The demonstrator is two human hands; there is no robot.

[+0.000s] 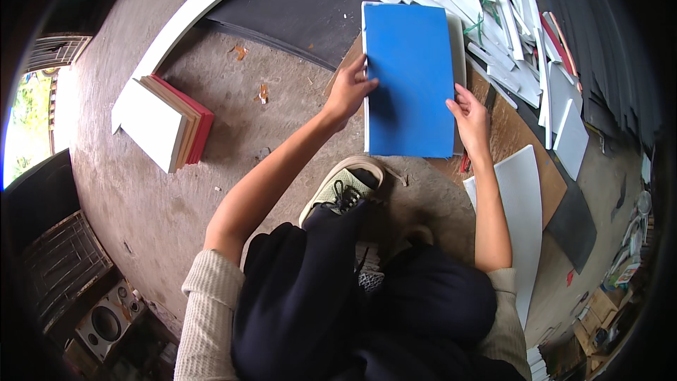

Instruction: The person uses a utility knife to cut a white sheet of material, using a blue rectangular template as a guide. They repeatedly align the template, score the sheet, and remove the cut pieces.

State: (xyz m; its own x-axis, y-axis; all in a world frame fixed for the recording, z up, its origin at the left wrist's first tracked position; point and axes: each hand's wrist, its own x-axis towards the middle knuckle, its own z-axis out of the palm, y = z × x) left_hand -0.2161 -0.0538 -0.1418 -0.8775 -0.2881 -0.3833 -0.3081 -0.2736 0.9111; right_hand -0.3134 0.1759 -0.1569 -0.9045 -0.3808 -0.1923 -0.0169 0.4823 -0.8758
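A blue rectangular sheet [409, 81], foam-like with a white edge along its left side, is in front of me between my two hands. My left hand [348, 90] grips its left edge, thumb on the blue face and the other fingers partly hidden. At the opposite edge, my right hand [471, 118] has its thumb and fingers closed around the border. Behind the blue sheet, a pale sheet [459, 49] shows along its right side. A brown board [522, 137] lies under that area.
To the left stands a stack of white, tan and red sheets [176, 123]. White offcuts [493, 21] are heaped at the far right. Near my right arm lies a ribbed white sheet [522, 219], beside a dark sheet [571, 226]. A black slab [296, 10] lies ahead, and a speaker [106, 321] stands lower left.
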